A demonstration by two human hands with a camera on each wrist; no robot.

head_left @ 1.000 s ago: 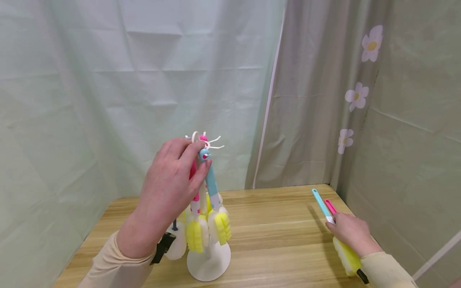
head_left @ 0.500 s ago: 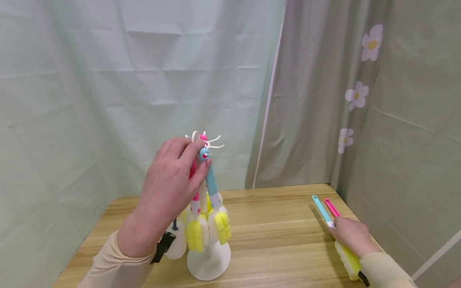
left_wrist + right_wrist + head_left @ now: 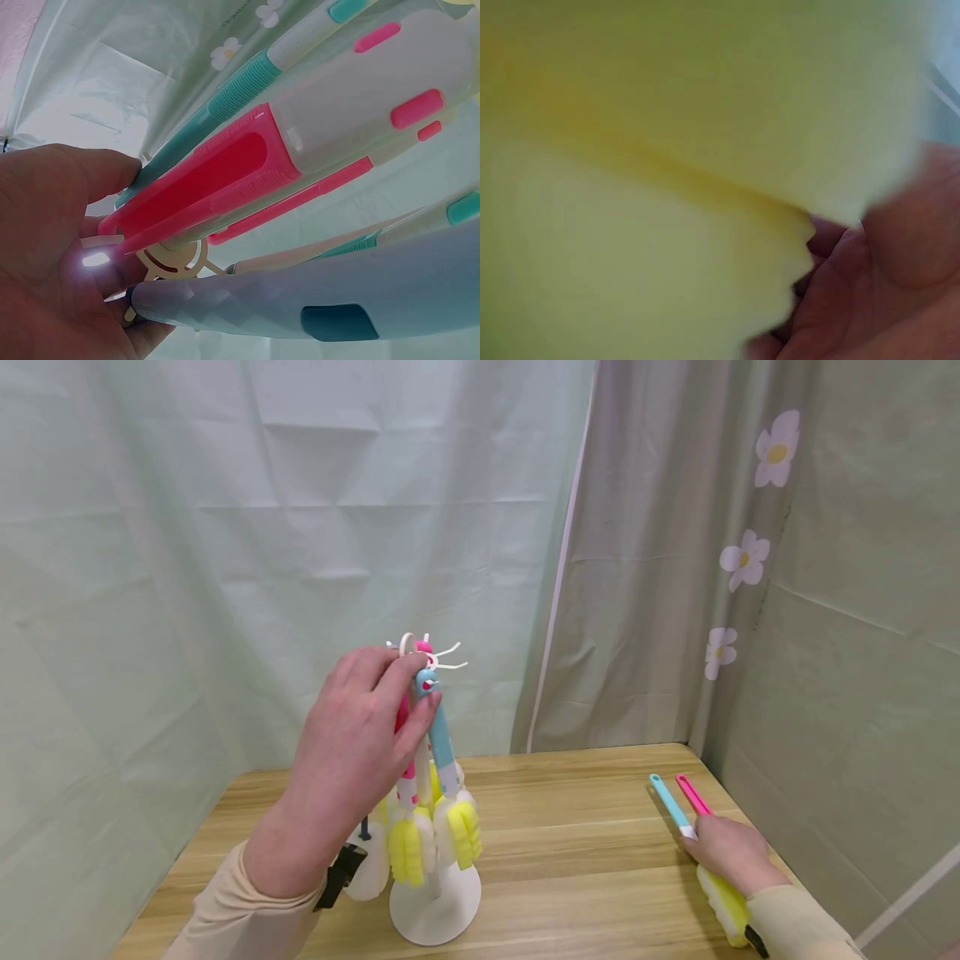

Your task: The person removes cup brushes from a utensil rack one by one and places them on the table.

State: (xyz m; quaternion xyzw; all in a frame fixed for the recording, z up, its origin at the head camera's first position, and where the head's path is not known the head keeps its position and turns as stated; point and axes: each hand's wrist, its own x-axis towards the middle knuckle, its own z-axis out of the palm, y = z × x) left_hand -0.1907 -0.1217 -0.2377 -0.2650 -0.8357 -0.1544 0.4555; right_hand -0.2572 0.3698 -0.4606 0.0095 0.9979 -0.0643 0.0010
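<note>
Evidently, the work is split between two spots on the light wood-grain table [image 3: 555,868]. At lower centre of the frame stands a white round-based rack [image 3: 435,918] hung with sponge-headed brushes; at its top, the left hand [image 3: 348,743] pinches the upper end of a hanging sky-blue-handled brush [image 3: 441,735] between thumb and forefinger. At lower right, the right hand [image 3: 729,847] grips a loose brush with a slim light-blue plastic handle [image 3: 670,802]; a slim bright-pink handle [image 3: 693,793] lies just beside it, and whether that one is also held I cannot tell. A yellow sponge head [image 3: 723,897] shows below that hand. For good handling, the left pinch should be light and steady, probably moving along the thin prong [image 3: 452,666] rather than across it, while the right is best closed on the firm handle, not the soft sponge.
</note>
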